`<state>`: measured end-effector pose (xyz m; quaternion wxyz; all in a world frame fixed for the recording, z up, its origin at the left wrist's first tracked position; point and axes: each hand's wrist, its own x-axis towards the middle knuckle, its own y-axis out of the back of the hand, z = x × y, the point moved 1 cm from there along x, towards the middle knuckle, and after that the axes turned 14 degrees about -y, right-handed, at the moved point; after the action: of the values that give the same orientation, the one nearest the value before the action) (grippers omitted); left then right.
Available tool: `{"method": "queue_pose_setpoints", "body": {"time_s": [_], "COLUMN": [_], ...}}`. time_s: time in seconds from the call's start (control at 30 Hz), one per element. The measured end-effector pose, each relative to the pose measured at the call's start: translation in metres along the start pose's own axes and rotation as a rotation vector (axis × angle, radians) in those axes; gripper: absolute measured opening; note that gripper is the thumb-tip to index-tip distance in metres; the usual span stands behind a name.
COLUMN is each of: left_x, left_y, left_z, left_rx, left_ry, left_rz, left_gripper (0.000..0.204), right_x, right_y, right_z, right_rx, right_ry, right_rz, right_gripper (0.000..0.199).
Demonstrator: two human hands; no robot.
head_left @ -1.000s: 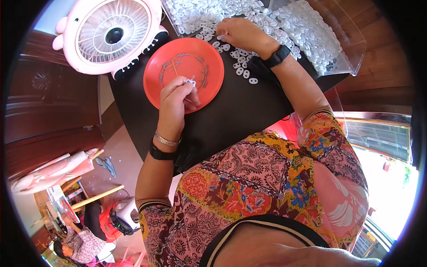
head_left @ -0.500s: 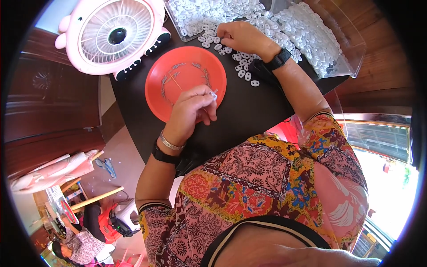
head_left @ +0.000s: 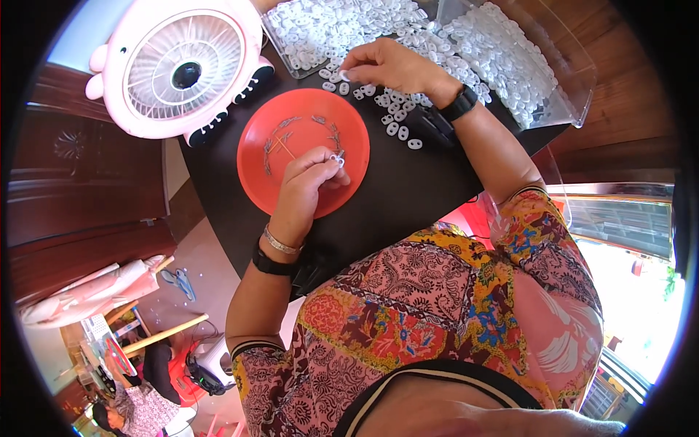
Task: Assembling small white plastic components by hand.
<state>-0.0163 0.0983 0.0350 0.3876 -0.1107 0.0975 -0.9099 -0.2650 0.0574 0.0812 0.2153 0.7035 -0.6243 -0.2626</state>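
1. Since the frame half a second ago, the right hand [head_left: 397, 69] has shifted to the left, and a second white piece [head_left: 344, 75] now shows at its fingertips; the left hand [head_left: 309, 177] has moved inward from the right rim of the red plate [head_left: 251, 149].
2. Left hand: over the plate, thumb and forefinger closed together on a white two-holed piece [head_left: 336, 162]. A small grey tip shows beside that piece; whether it passes through a hole cannot be told. The other fingers are curled.
3. Right hand: thumb and forefinger nearly together, gripping the second white piece at the near edge of the pile, beyond the plate.
4. Plate contents: small grey pieces [head_left: 335, 137] lie in a broken ring, with a thin tan stick [head_left: 285, 148] among them at left.
5. Loose white pieces [head_left: 393, 129] lie on the black table [head_left: 386, 186], below and to the left of the right wrist. More fill a clear tray [head_left: 296, 64] at the far edge and a clear bin [head_left: 571, 102] at far right.
6. Left of the tray stands a pink fan [head_left: 186, 76]. Another person [head_left: 145, 408] is at lower left, well apart.
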Motion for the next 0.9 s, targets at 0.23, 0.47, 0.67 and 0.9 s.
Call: {"method": "queue_pose_setpoints", "body": {"time_s": [0.23, 0.47, 0.67, 0.9], "left_x": [0.002, -0.003, -0.003, 0.003], "left_y": [-0.002, 0.006, 0.007, 0.009], "left_z": [0.007, 0.018, 0.014, 0.008], "left_rx": [0.101, 0.067, -0.079, -0.170], "left_ry": [-0.178, -0.364, -0.444, -0.468], "left_rz": [-0.046, 0.114, 0.115, 0.121], "left_gripper": [0.016, 0.017, 0.019, 0.021], "right_x": [-0.024, -0.031, -0.033, -0.033], "right_y": [-0.017, -0.043, -0.052, -0.059], "right_z": [-0.031, -0.043, -0.048, -0.046], "right_rx": [0.545, 0.754, 0.633, 0.448], "right_ry": [-0.067, -0.069, -0.044, 0.068], "right_rz": [-0.335, -0.438, -0.364, -0.263], "right_gripper": [0.021, 0.023, 0.020, 0.018]}}
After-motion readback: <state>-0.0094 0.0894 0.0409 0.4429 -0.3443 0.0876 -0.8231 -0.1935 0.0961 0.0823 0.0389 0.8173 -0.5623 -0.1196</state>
